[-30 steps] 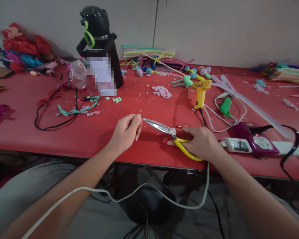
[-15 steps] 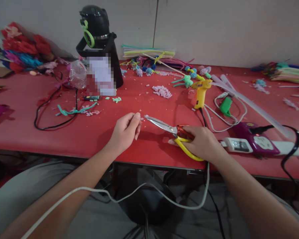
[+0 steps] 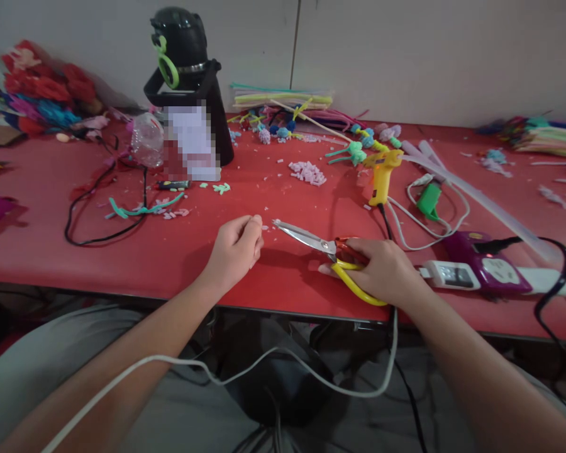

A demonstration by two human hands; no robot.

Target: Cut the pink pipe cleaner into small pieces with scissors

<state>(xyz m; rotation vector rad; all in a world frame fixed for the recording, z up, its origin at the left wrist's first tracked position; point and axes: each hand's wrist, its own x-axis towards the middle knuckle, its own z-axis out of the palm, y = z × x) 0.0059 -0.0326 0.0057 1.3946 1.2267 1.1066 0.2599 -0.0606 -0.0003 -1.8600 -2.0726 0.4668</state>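
My right hand (image 3: pixel 382 270) grips scissors (image 3: pixel 306 237) with one red and one yellow handle, fingers through the loops. Their blades point left and look nearly closed, a small pale bit at the tip. Just left of that tip, my left hand (image 3: pixel 238 251) is closed with thumb and fingertips pinched together. What it pinches, if anything, is hidden or too small to make out. Small pale pink pieces (image 3: pixel 265 228) lie on the red table between hand and blades. Farther back is a pile of short lilac pieces (image 3: pixel 307 173).
A yellow glue gun (image 3: pixel 381 176) stands behind my right hand, near a purple power strip (image 3: pixel 497 264). At back left is a black bottle (image 3: pixel 188 82). Pipe cleaners (image 3: pixel 283 99) lie along the wall. A white cable (image 3: pixel 273 352) hangs across my forearms.
My left hand has drawn slightly left, away from the scissor tip, and its fingers have curled in more. My right hand and the scissors look nearly unmoved.
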